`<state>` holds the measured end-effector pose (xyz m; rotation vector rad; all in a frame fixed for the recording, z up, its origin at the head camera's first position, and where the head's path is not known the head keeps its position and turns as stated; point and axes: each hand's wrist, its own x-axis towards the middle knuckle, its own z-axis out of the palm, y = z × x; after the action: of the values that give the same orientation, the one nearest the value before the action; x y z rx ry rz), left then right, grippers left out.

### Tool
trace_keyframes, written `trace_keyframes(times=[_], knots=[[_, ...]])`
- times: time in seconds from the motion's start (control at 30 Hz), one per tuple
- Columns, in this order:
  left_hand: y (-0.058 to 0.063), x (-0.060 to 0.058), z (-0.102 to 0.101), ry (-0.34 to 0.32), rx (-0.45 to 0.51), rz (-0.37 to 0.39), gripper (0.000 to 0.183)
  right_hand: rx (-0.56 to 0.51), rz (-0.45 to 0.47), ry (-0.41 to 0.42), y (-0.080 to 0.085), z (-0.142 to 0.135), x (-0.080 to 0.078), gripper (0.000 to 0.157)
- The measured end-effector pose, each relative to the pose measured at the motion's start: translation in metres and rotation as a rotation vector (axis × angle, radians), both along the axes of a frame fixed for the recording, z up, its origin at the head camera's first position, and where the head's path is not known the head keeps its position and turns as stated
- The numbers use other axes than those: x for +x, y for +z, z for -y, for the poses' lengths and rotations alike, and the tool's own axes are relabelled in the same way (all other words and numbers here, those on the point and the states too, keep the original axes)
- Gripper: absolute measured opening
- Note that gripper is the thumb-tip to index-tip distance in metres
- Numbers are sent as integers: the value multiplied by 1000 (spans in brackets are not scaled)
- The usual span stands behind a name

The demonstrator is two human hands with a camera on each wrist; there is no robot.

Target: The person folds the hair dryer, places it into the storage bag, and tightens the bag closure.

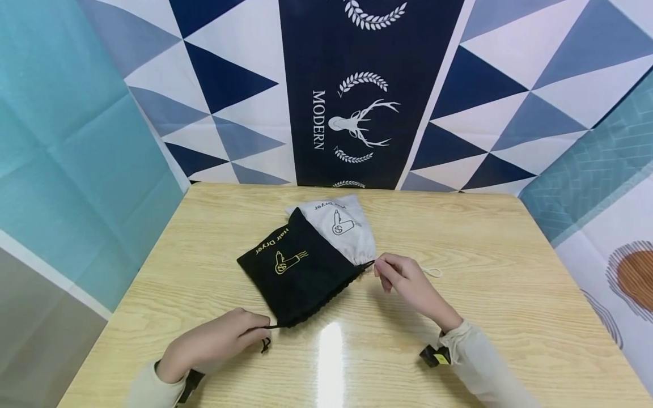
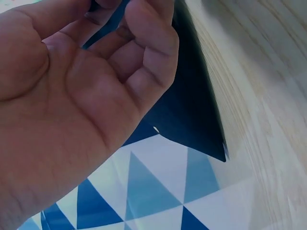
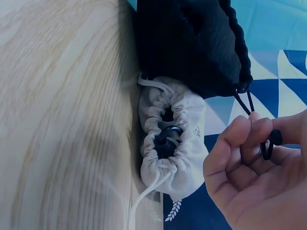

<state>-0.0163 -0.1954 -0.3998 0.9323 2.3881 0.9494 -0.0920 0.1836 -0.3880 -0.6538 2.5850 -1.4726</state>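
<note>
A black drawstring bag point(image 1: 301, 272) with a yellow hair dryer print lies tilted on the table, its gathered mouth facing the near right side. My left hand point(image 1: 224, 339) pinches the black cord at the bag's near corner, and a knotted cord end dangles below the fingers. At the other end of the mouth, my right hand point(image 1: 408, 280) pinches the opposite black cord point(image 3: 244, 103) between thumb and fingers. Partly under the black bag is a light grey drawstring bag point(image 1: 347, 224) with a matching print. Through its puckered mouth, something black with a loop point(image 3: 168, 141) shows in the right wrist view.
The wooden table point(image 1: 510, 294) carries both bags. From the grey bag a white cord point(image 1: 432, 272) trails out behind my right hand. A patterned cloth point(image 1: 234, 85) hangs along the table's back edge, with a teal cloth point(image 1: 92, 141) at the left.
</note>
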Motion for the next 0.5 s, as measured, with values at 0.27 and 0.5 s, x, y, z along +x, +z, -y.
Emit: trace_keyframes(times=[0.27,0.5], knots=[[0,2,6,14,13,62,32,-10,28,-30,-1,-5,-1,32],[0,6,13,49,17,126,34,-9,40,-59,-4,-13,-3,32]])
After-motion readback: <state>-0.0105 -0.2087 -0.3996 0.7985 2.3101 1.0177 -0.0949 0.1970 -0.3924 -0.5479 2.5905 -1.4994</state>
